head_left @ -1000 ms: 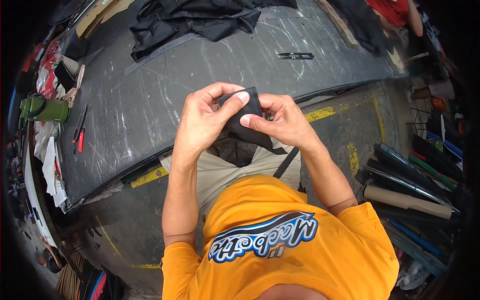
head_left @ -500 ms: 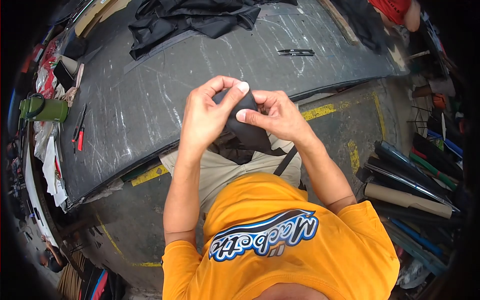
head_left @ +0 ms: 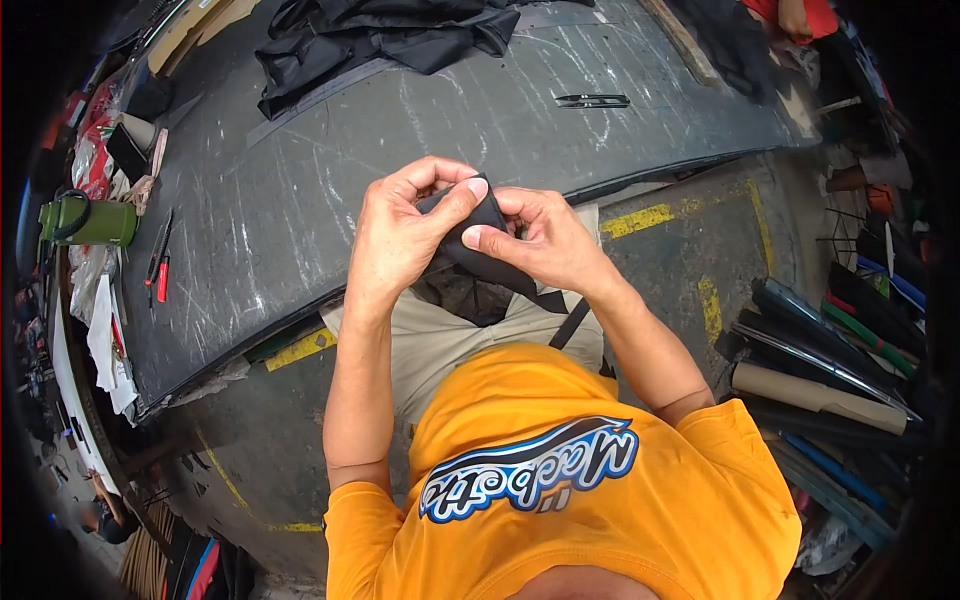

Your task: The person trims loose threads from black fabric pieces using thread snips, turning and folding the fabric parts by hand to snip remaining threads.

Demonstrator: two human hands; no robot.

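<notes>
A piece of black fabric [head_left: 480, 248] is held up between both hands, above the table's near edge. My left hand [head_left: 415, 225] is closed on its upper edge, the thumb pressed near the top corner and the fingers curled behind. On the right side, my right hand [head_left: 545, 235] pinches the same fabric, thumb in front and fingertips partly hidden behind it. The fabric looks folded, and a narrow strip of it hangs down toward my lap.
Black thread snips [head_left: 592, 101] lie on the dark worktable [head_left: 300, 200], with crumpled black cloth [head_left: 390, 40] at the back. A red-handled cutter [head_left: 162, 280] and a green mug [head_left: 90, 222] are at left. Rolls of material [head_left: 820, 395] stand at right. Another person's hand [head_left: 795, 18] shows top right.
Both hands have shifted slightly left with the fabric, which is now bunched and folded more between them. The hanging part looks shorter. The other person's arm at top right has moved.
</notes>
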